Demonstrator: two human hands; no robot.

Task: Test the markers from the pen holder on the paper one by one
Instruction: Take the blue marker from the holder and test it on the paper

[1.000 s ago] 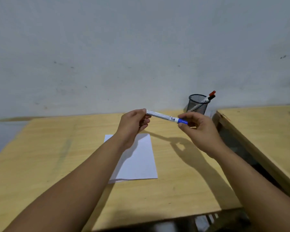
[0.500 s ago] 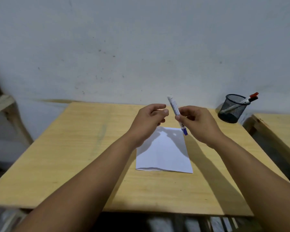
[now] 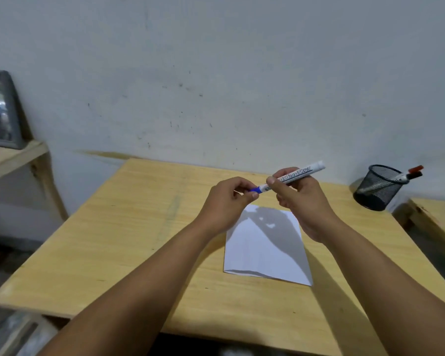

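Note:
A white marker (image 3: 297,173) with a blue cap is held above the wooden table (image 3: 129,242), tilted up to the right. My right hand (image 3: 298,201) grips its barrel. My left hand (image 3: 229,199) pinches the blue cap (image 3: 255,189) at the marker's lower left end. Below both hands lies a white sheet of paper (image 3: 265,253), partly in their shadow. A black mesh pen holder (image 3: 378,187) stands at the table's far right corner with two markers (image 3: 410,173) leaning out, one red-capped, one black-capped.
A second wooden table (image 3: 437,222) stands close on the right, across a narrow gap. On the left a wooden shelf (image 3: 13,155) carries a grey framed object (image 3: 0,111). A pale wall runs behind the table.
The marker has been turned round: its blue cap now points left into my left hand's fingers, which have closed on it. The view has shifted further left and down.

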